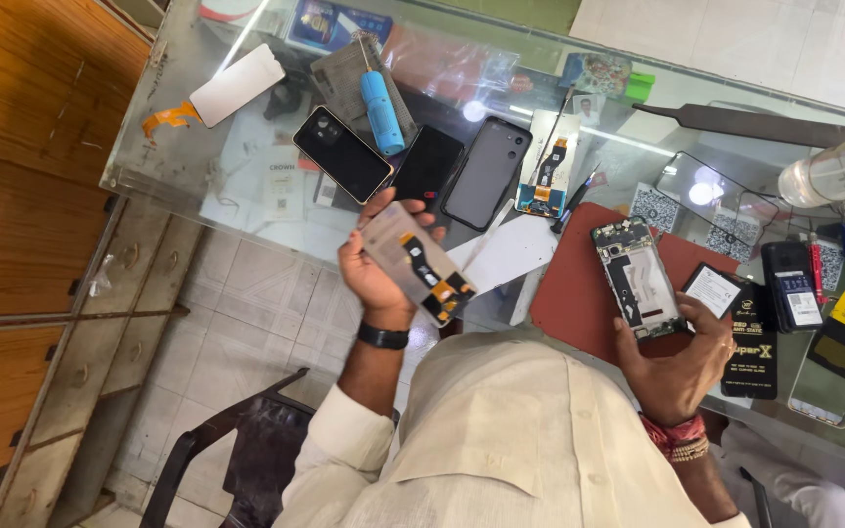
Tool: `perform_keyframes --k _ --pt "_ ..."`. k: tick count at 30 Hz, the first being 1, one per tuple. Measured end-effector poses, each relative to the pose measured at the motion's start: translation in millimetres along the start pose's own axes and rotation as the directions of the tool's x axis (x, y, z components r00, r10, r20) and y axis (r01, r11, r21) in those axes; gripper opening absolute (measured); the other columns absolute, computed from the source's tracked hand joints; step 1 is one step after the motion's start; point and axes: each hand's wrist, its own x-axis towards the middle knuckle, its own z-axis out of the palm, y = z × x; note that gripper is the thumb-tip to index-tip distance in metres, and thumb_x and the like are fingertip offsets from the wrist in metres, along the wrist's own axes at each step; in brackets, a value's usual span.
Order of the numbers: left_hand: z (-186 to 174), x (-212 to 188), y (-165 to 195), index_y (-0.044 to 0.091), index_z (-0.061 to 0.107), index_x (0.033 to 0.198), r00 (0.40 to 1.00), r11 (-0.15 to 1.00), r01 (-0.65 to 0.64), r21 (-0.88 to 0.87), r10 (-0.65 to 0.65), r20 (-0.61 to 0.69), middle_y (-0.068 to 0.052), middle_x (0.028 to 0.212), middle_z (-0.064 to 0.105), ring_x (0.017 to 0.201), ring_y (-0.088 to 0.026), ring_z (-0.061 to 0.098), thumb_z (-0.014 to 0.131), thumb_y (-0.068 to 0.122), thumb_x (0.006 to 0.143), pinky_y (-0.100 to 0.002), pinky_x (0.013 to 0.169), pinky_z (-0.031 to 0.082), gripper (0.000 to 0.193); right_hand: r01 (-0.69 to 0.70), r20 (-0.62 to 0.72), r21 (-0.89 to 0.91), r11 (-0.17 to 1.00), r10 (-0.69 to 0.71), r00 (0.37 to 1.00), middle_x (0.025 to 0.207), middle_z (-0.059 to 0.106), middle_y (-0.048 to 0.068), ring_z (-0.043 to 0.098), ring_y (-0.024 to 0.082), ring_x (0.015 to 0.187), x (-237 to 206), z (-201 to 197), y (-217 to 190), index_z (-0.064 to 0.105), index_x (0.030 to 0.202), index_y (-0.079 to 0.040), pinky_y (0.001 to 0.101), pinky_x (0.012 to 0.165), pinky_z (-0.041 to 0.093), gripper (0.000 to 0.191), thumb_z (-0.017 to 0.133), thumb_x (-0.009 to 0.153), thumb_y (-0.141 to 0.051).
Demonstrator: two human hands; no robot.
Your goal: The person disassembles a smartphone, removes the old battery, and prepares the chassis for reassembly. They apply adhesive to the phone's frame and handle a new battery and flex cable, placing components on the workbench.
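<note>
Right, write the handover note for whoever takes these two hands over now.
Left hand: raised off the table edge, gripping a display panel, its back and flex cable showing.
Right hand: holding an opened phone over the red mat, its insides exposed.
Nearby on the glass table: blue screwdriver, a second display part.
Done: the phone is open.
Left: panel and phone are apart, not yet joined.

phones [486, 174] and blue screwdriver [381, 110] crowding glass counter [149, 161], bare red mat [569, 293]
</note>
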Motion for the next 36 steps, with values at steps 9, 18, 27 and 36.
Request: perform_keyframes --k 9,18,27,36 --pt "-20 -17 41 0.001 0.055 0.143 0.998 0.999 -0.02 0.044 0.023 -0.06 -0.027 0.127 0.064 0.111 -0.037 0.067 0.05 0.045 0.102 -0.058 0.095 0.057 0.061 0.106 0.092 -0.266 0.958 -0.084 0.992 0.128 0.063 0.018 0.056 0.034 0.121 13 -4 -41 0.067 0.117 -0.006 0.0516 0.107 0.037 0.058 0.091 0.079 -0.042" --pt "-19 -11 69 0.002 0.055 0.142 0.991 0.996 0.062 0.065 -0.053 -0.126 -0.028 0.126 0.063 0.111 -0.036 0.066 0.051 0.045 0.1 -0.057 0.097 0.057 0.061 0.454 0.425 0.045 0.89 -0.428 0.798 0.112 0.071 0.007 0.067 0.029 0.104 79 47 -111 0.073 0.109 -0.011 0.0456 0.089 0.05 0.025 0.07 0.084 -0.009" --pt "-15 -11 89 0.001 0.055 0.141 0.99 0.99 0.101 0.103 -0.09 -0.107 -0.028 0.123 0.063 0.108 -0.036 0.067 0.052 0.045 0.1 -0.058 0.093 0.059 0.061 0.586 0.471 0.02 0.81 -0.525 0.709 0.108 0.067 0.011 0.068 0.026 0.097 136 85 -115 0.076 0.117 -0.02 0.0422 0.093 0.054 0.034 0.063 0.087 -0.011" --pt "-11 -13 83 0.0 0.054 0.142 0.981 0.981 0.191 -0.015 -0.191 -0.017 -0.029 0.126 0.063 0.111 -0.038 0.067 0.053 0.043 0.101 -0.06 0.096 0.059 0.059 0.573 0.418 0.021 0.819 -0.528 0.739 0.109 0.068 0.007 0.07 0.024 0.096 148 103 -113 0.078 0.11 -0.015 0.0404 0.087 0.054 0.031 0.064 0.085 -0.005"
